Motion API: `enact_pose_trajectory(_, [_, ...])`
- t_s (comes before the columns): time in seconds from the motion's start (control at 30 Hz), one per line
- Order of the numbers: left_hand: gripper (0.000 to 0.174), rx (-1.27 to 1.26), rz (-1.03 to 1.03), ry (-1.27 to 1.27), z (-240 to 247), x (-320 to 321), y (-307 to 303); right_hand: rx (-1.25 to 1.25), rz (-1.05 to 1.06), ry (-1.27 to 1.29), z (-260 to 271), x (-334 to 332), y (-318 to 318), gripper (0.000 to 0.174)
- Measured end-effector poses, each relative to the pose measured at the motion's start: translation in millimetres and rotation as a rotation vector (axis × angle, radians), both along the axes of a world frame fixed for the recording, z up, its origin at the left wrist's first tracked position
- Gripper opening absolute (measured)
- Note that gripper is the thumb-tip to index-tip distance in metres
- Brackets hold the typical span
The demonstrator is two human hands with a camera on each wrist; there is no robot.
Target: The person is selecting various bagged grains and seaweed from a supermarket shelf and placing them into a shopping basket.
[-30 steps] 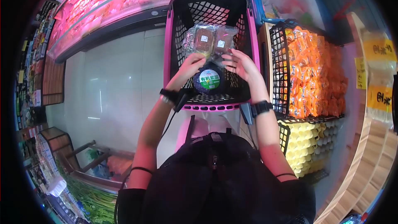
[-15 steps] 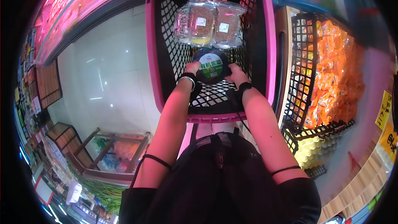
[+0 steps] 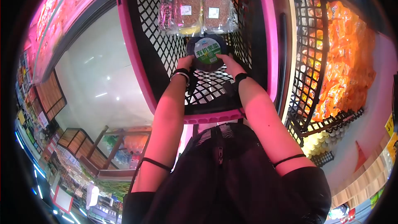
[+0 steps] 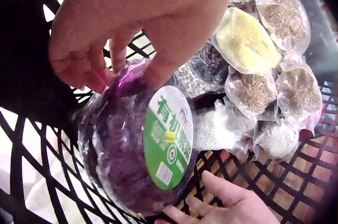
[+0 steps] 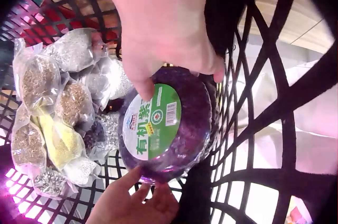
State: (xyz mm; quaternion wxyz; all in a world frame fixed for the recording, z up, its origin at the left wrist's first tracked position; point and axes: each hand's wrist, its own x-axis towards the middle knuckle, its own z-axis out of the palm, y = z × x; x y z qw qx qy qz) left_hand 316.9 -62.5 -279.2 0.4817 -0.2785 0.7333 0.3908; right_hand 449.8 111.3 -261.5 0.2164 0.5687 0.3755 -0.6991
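Note:
A round, clear-wrapped pack of dark purple dried seaweed (image 3: 199,63) with a green and white label lies in the near end of a black mesh basket (image 3: 151,45). My left hand (image 3: 185,62) holds the pack's left edge, thumb on its face and fingers behind it in the left wrist view. At the opposite edge is my right hand (image 3: 232,65), its thumb over the label and fingers round the rim. Beyond the pack stand two clear bags of reddish-brown grain (image 3: 218,18) with white stickers. Wrist views show several more small bags, one of yellow grain (image 4: 245,39).
A pink rim (image 3: 271,37) edges the basket. To the right, a black crate (image 3: 309,58) holds orange packets (image 3: 344,58), with egg trays (image 3: 321,143) below. Pink-lit display cases (image 3: 54,25) line the far left, and a wooden rack (image 3: 103,149) stands lower left.
Both hands came down from beside the grain bags to the seaweed pack's two sides. My right thumb has since moved onto the label. The basket appears larger and nearer in view.

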Motion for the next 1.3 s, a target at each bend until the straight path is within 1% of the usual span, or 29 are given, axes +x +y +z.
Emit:
enact_pose_trajectory(0.07, [0.021, -0.021, -0.132, 0.129, -2, 2, 0, 0.051, -0.049, 0.007, 24, -9, 4, 0.106])
enact_pose_trajectory(0.1, [0.023, 0.008, -0.094, 0.119, 3, 2, 2, 0.049, -0.051, -0.023, 24, -8, 5, 0.107])
enact_pose_trajectory(0.13, [0.021, 0.010, -0.130, 0.149, 10, 1, 2, 0.060, -0.008, -0.057, 24, -11, 8, 0.108])
enact_pose_trajectory(0.17, [0.020, 0.012, -0.167, 0.180, 18, 1, 2, 0.081, 0.065, -0.035, 31, -13, 10, 0.108])
enact_pose_trajectory(0.2, [0.020, -0.086, 0.036, 0.034, 39, -1, 15, 0.111, 0.141, -0.011, 39, -14, 13, 0.107])
enact_pose_trajectory(0.23, [0.020, -0.044, 0.108, 0.058, 43, -1, 16, 0.160, 0.141, 0.051, 20, -11, 16, 0.093])
enact_pose_trajectory(0.27, [0.020, 0.004, 0.180, 0.083, 44, -1, 18, 0.179, 0.143, 0.065, 73, -17, 27, 0.066])
enact_pose_trajectory(0.33, [0.027, -0.080, 0.114, 0.021, 100, -3, 38, 0.032, 0.191, 0.056, -2, -18, 40, 0.048])
enact_pose_trajectory(0.4, [0.035, 0.090, 0.207, -0.036, 96, -1, 41, 0.288, 0.289, -0.049, 118, -41, 41, 0.044])
enact_pose_trajectory(0.43, [0.036, 0.148, 0.252, -0.125, 91, 0, 42, 0.356, 0.357, -0.012, 98, -42, 46, 0.051])
enact_pose_trajectory(0.47, [0.036, 0.208, 0.294, -0.215, 94, -2, 46, 0.438, 0.385, 0.014, 70, -41, 53, 0.050])
enact_pose_trajectory(0.5, [0.037, 0.216, 0.300, -0.282, 109, -3, 52, 0.420, 0.366, 0.023, 99, -42, 57, 0.051])
enact_pose_trajectory(0.53, [0.037, 0.223, 0.321, -0.344, 124, -1, 56, 0.399, 0.365, 0.041, 140, -44, 54, 0.052])
enact_pose_trajectory(0.57, [0.036, 0.347, 0.432, -0.336, 134, 4, 54, 0.375, 0.320, 0.060, 192, -44, 48, 0.051])
enact_pose_trajectory(0.6, [0.036, 0.474, 0.547, -0.333, 142, 7, 52, 0.348, 0.284, 0.077, 229, -41, 42, 0.049])
enact_pose_trajectory(0.67, [0.033, 0.490, 0.797, -0.419, 200, 9, 50, 0.376, 0.346, 0.255, 233, -31, 39, 0.041])
enact_pose_trajectory(0.73, [0.031, 0.691, 0.677, -0.370, 230, 12, 30, 0.630, 0.166, 0.441, 246, -19, 15, 0.025])
enact_pose_trajectory(0.8, [0.029, 0.737, 0.658, -0.285, 266, 16, 14, 0.599, 0.079, 0.528, 269, -11, -2, 0.018])
enact_pose_trajectory(0.83, [0.027, 0.823, 0.588, -0.206, 283, 19, 3, 0.593, 0.001, 0.565, 285, -6, -12, 0.018])
enact_pose_trajectory(0.9, [0.025, 0.938, 0.489, 0.112, 332, 31, -17, 0.593, -0.153, 0.611, 317, 6, -36, 0.018])
enact_pose_trajectory(0.93, [0.025, 0.989, 0.441, 0.263, 351, 37, -24, 0.629, -0.177, 0.638, 328, 14, -47, 0.018])
enact_pose_trajectory(1.0, [0.022, 1.086, 0.325, 0.463, 373, 43, -37, 0.702, -0.247, 0.689, 345, 30, -66, 0.018])
enact_pose_trajectory(1.03, [0.023, 1.107, 0.235, 0.592, 372, 45, -41, 0.752, -0.251, 0.713, 350, 39, -74, 0.017])
enact_pose_trajectory(1.07, [0.023, 1.173, 0.168, 0.660, 380, 48, -45, 0.807, -0.192, 0.708, 349, 53, -78, 0.026])
enact_pose_trajectory(1.13, [0.025, 1.166, -0.064, 0.718, 381, 51, -51, 0.974, -0.259, 0.713, 362, 82, -99, 0.041])
enact_pose_trajectory(1.17, [0.028, 1.221, -0.122, 0.694, 378, 54, -50, 0.961, -0.314, 0.713, 355, 102, -102, 0.053])
enact_pose_trajectory(1.2, [0.031, 1.278, -0.166, 0.640, 381, 60, -48, 1.003, -0.352, 0.767, 343, 122, -101, 0.060])
enact_pose_trajectory(1.27, [0.032, 1.300, -0.333, 0.504, 374, 70, -40, 0.974, -0.559, 0.774, 365, 160, -122, 0.072])
enact_pose_trajectory(1.3, [0.032, 1.329, -0.403, 0.490, 369, 78, -34, 0.997, -0.589, 0.682, 373, 179, -131, 0.081])
